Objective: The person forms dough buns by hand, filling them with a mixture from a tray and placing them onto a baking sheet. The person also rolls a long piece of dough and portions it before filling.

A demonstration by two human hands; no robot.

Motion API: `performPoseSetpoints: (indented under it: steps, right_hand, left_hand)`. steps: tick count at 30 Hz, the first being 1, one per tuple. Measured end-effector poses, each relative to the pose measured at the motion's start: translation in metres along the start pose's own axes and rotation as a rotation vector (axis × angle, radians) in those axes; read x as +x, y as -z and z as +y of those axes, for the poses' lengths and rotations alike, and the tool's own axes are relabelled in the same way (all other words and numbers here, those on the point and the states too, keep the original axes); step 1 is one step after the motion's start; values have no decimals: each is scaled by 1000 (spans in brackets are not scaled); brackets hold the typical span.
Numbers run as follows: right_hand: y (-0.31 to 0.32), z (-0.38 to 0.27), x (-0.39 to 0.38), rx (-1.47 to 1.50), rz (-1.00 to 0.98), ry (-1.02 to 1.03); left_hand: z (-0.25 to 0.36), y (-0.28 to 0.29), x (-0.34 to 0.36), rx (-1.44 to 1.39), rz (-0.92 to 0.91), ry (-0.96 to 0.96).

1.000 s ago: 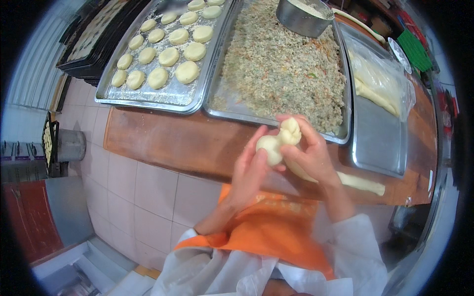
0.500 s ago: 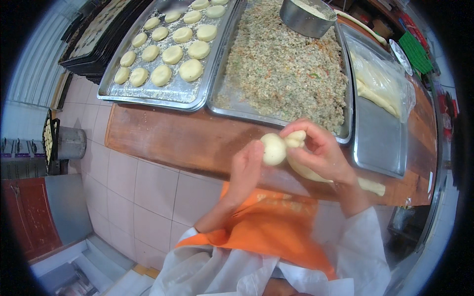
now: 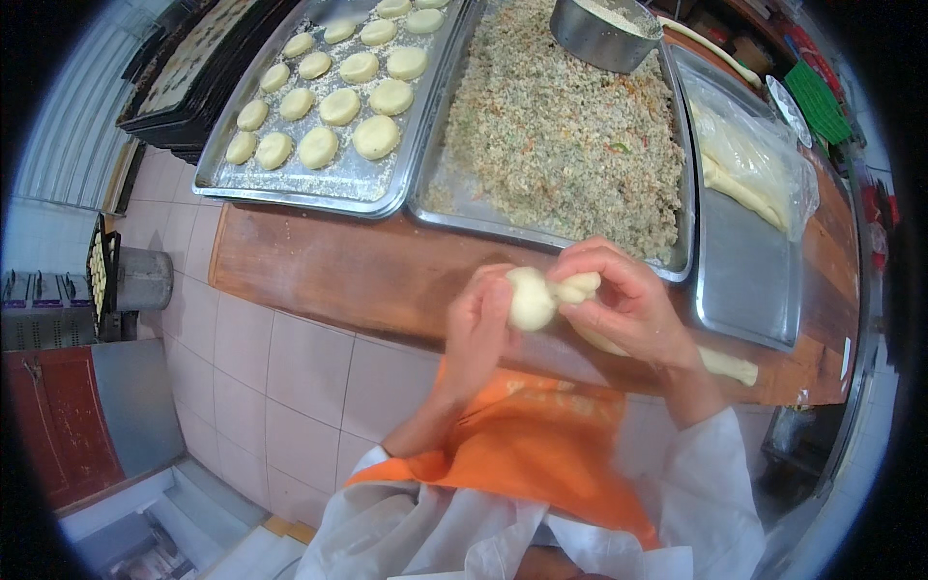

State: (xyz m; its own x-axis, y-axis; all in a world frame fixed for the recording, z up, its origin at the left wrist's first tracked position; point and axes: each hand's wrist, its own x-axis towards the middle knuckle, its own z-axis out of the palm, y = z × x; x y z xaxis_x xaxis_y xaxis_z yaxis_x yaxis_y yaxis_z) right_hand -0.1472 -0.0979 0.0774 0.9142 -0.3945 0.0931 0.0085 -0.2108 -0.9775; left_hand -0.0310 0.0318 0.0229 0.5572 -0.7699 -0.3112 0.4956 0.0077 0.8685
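Note:
A smooth, round dough ball [image 3: 531,300] sits against the fingers of my left hand [image 3: 478,314], which are curled round its left side. On its right, a twisted knob of dough [image 3: 578,287] joins the ball by a narrow neck. My right hand [image 3: 623,300] pinches that knob between thumb and fingers. Beneath my right hand a long dough roll [image 3: 727,365] lies along the near edge of the wooden table [image 3: 309,266]. A tray of chopped filling [image 3: 570,135] is just beyond my hands.
At the far left, a metal tray [image 3: 372,201] bears several flat round dough cakes [image 3: 375,137]. A round metal tin [image 3: 607,37] stands on the filling. On the right, another tray [image 3: 742,300] holds dough under clear plastic [image 3: 764,159]. Stacked dark trays [image 3: 184,92] stand at the upper left.
The knob of dough has been twisted further and its neck to the ball is narrower. My left hand and the ball have shifted slightly left and nearer me.

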Motion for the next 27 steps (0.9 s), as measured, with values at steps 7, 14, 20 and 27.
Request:
performPoseSetpoints:
  steps: [7, 14, 20, 27]
  right_hand:
    - [1, -4, -6, -310, 54, 86]
    - [-9, 2, -11, -430, 99, 149]
    - [0, -13, -9, 94, 672, 519]
    - [6, 61, -20, 150, 636, -123]
  left_hand:
    - [6, -5, -1, 13, -23, -11]
    - [-3, -13, -3, 114, -79, -217]
    - [-8, 33, 18, 515, 199, -553]
    - [34, 221, 60, 1457, 582, -1064]
